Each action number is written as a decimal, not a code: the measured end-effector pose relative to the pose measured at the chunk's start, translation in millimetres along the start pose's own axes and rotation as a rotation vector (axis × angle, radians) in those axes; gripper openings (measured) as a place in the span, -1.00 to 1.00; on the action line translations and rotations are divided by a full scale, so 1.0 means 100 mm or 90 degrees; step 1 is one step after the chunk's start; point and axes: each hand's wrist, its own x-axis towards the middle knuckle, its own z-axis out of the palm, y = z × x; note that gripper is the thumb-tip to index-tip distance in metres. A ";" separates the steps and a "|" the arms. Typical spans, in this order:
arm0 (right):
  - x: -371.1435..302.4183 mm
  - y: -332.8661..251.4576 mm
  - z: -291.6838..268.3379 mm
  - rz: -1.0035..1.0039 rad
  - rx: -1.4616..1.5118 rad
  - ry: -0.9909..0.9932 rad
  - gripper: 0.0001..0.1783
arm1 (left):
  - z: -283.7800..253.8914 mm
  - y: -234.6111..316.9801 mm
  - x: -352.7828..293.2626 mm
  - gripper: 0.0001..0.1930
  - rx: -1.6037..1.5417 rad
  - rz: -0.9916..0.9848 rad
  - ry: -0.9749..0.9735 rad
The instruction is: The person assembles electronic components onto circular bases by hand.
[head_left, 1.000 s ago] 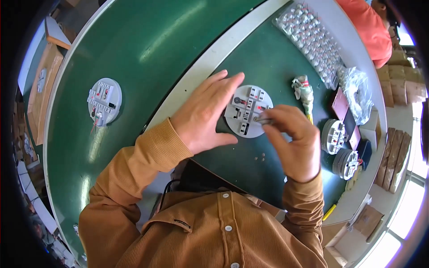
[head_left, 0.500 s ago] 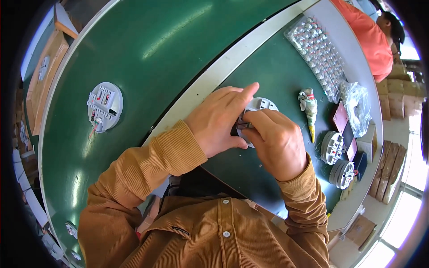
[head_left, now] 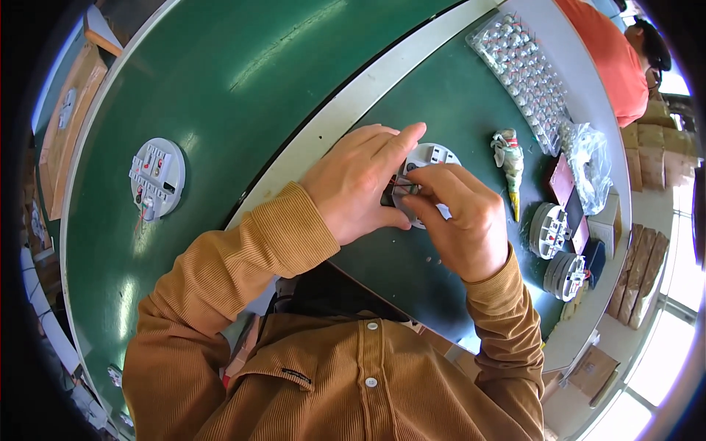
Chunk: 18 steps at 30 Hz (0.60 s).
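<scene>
A round, light-grey plastic base (head_left: 440, 154) with moulded slots lies on the green worktop before me. My left hand (head_left: 358, 187) is curled around its left side, with thumb and fingers on either side of the rim. Over the base, my right hand (head_left: 462, 213) pinches with thumb and index finger at its inner part. Thin dark strands, perhaps wires, show between the two hands. What the right fingertips grip is too small to make out. Both hands cover much of the base.
Another grey base with wires (head_left: 170, 176) lies on the green belt at left. At right are a clear tray of small round parts (head_left: 518, 77), a wrapped tool with yellow tip (head_left: 512, 176), a plastic bag (head_left: 588, 173) and stacked bases (head_left: 548, 231). A person in orange (head_left: 607, 59) is beyond.
The base on the belt has shifted slightly left in view. My right fingers have drawn back a little from the left hand, showing more of the base's inner part and the strands.
</scene>
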 end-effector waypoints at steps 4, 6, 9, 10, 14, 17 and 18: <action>0.12 0.10 -0.02 -0.086 -0.059 -0.037 -0.69 | -0.02 0.01 0.02 0.18 0.002 -0.011 0.011; 0.15 0.13 -0.06 -0.182 -0.127 -0.070 -0.67 | -0.02 0.07 0.02 0.15 -0.001 -0.025 0.016; 0.24 0.09 -0.11 -0.164 -0.141 -0.115 -0.66 | -0.02 0.07 0.00 0.10 0.000 -0.032 0.022; 0.26 0.07 -0.13 -0.154 -0.147 -0.138 -0.65 | -0.02 0.07 -0.01 0.07 0.000 -0.037 0.024; 0.06 0.05 -0.23 -0.107 -0.157 0.087 -0.57 | -0.06 0.08 -0.02 -0.07 -0.001 -0.016 0.072; -0.09 0.52 -0.48 0.065 -0.297 0.348 -0.57 | -0.05 0.07 -0.06 -0.19 0.000 0.008 0.099; -0.09 0.68 -0.49 0.065 -0.418 0.385 -0.57 | -0.08 0.06 -0.09 -0.24 0.012 -0.009 0.073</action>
